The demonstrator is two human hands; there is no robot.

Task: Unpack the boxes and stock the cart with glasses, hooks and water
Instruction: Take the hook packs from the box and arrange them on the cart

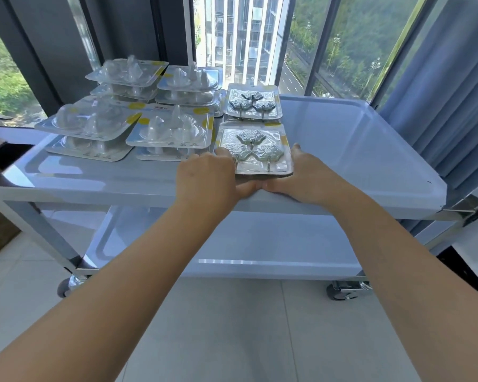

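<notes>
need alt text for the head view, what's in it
Both hands, left and right, hold a silver hook pack on a white cart's top shelf. A second silver pack lies behind it, clear hook packs stacked left.

No text you can read anywhere in frame. The clear blister packs [171, 130] left of centre carry yellow label patches and a small reddish mark on the card edge, all too blurred to make out. Tiny dark print along their lower edges is illegible. The silver hook packs [253, 104] at centre show no readable lettering either.
</notes>
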